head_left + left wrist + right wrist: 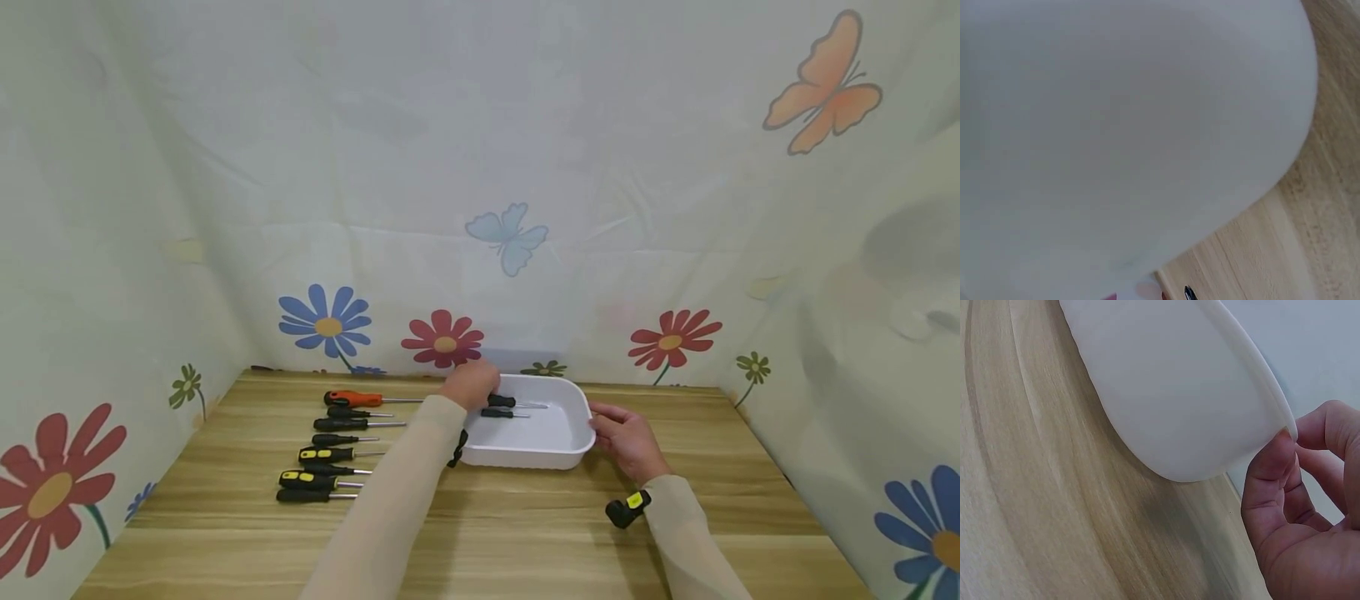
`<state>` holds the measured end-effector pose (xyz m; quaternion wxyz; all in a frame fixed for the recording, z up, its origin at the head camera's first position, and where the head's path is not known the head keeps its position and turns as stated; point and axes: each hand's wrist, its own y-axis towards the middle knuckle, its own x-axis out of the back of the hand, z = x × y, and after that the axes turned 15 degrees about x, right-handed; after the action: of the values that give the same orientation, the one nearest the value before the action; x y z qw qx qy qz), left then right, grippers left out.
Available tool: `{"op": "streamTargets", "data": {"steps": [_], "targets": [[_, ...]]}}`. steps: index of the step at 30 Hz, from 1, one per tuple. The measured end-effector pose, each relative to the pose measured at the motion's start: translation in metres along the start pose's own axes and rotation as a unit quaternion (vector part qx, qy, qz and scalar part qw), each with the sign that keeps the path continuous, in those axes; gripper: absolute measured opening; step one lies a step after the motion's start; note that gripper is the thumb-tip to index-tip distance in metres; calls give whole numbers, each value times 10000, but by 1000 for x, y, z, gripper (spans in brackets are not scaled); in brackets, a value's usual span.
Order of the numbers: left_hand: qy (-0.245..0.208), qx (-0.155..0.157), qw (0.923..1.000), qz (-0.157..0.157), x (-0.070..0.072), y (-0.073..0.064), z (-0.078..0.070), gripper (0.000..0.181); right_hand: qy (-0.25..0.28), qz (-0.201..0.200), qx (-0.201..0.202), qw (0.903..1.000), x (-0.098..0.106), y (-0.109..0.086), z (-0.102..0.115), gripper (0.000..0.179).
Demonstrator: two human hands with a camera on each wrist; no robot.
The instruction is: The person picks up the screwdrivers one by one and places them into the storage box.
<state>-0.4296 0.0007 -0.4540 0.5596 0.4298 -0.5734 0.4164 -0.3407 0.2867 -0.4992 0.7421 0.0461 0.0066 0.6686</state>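
A shallow white plastic tray [525, 458] stands toward the back of the wooden table. Thumb and fingers of my right hand [633, 442] pinch its right rim, and this right hand [1310, 500] shows the same grip in the right wrist view. My left hand [471, 385] grips the tray's far left rim, its fingertips hidden. Inside the tray lie a screwdriver with a black handle [501, 402] and a smaller black screwdriver [497, 412], their shafts pointing right. The tray wall [1135, 137] fills most of the left wrist view.
Left of the tray, several screwdrivers lie in a column, among them an orange-and-black screwdriver [354, 399] at the back and a yellow-and-black screwdriver [307, 480] near the front. A floral curtain [375, 250] hangs behind the wooden table [525, 533] and along its sides.
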Motion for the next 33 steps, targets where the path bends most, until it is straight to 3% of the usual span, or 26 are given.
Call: {"op": "streamTargets", "data": {"steps": [5,11,20,26,33], "targets": [[172,-13,9998,-17,-4,1,-1,9,-45,0,23,10000,0,1,1,43],[279,-113,9991,-286,-7,0,-2,5,-93,65,4,9999,0,1,2,42],[211,-139,9990,-377,-8,-2,0,5,-54,105,-27,9999,1,0,2,44],[193,-38,9995,-266,-5,-3,1,4,-37,67,-21,10000,2,1,0,43],[-79,-137,9999,56,7,-10,6,13,-52,45,-45,10000,1,-1,3,42]]}}
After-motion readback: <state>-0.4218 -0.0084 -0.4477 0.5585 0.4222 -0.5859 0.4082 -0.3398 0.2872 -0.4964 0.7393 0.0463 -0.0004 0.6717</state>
